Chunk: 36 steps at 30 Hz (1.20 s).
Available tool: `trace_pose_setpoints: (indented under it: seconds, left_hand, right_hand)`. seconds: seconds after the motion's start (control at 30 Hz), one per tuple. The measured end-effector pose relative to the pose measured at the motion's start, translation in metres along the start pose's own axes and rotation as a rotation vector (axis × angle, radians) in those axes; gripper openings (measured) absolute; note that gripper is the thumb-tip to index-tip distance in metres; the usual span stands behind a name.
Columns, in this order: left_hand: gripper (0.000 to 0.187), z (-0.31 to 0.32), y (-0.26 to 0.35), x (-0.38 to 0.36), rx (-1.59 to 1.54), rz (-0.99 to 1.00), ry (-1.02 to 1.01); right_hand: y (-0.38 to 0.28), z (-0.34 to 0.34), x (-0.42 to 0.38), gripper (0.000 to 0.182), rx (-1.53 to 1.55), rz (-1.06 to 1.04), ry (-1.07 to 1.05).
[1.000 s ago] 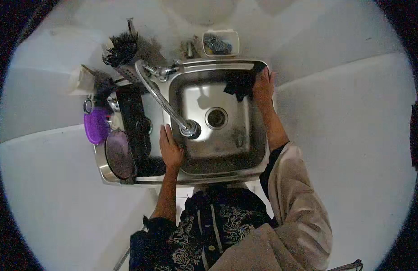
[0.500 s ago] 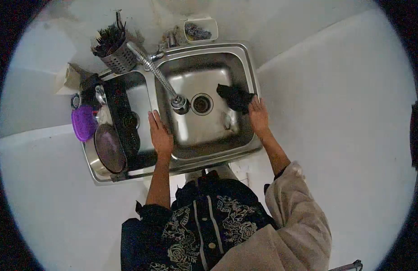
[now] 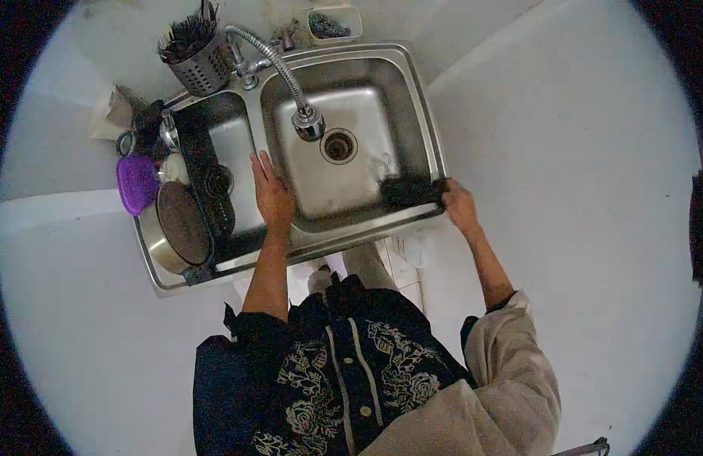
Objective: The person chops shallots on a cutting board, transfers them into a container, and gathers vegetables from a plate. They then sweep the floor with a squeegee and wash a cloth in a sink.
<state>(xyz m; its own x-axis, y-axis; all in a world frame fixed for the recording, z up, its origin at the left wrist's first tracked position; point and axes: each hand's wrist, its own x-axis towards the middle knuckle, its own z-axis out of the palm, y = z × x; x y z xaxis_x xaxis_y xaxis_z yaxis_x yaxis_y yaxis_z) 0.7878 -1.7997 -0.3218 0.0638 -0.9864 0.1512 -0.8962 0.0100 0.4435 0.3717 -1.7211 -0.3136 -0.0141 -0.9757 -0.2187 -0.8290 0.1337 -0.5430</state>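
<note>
Steel sink as landmark, right hand at its near right corner, grip clenched on a dark cloth lying on the rim, left hand flat and released on the divider, faucet above the drain.

Dim bluish overhead view, strong fisheye distortion, black vignette at circular edges, glare on the steel sink basin floor, white counter washed out, dark cloth lacking detail, soft focus throughout

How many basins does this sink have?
2. The right basin, under the faucet head, has the drain; the left basin holds a dark rack.
</note>
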Motion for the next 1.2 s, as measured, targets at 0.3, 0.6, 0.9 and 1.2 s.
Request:
trace_pose_setpoints:
  seconds: [0.3,0.6,0.9,1.2]
  left_hand:
    - [0.063,0.006,-0.006,-0.003,-0.067,-0.043,0.035]
    - [0.055,0.008,-0.012,-0.001,-0.07,-0.004,0.093]
    - [0.051,0.002,-0.009,-0.001,-0.14,-0.114,0.002]
    - [0.053,0.004,-0.009,-0.002,-0.084,-0.109,0.009]
  right_hand:
    - [-0.05,0.033,-0.042,0.032,-0.143,-0.184,-0.046]
    - [-0.165,0.145,-0.059,0.035,-0.047,-0.427,-0.117]
    - [-0.204,0.157,-0.045,0.04,0.36,-0.092,-0.38]
    - [-0.143,0.084,-0.017,0.049,0.605,0.09,-0.286]
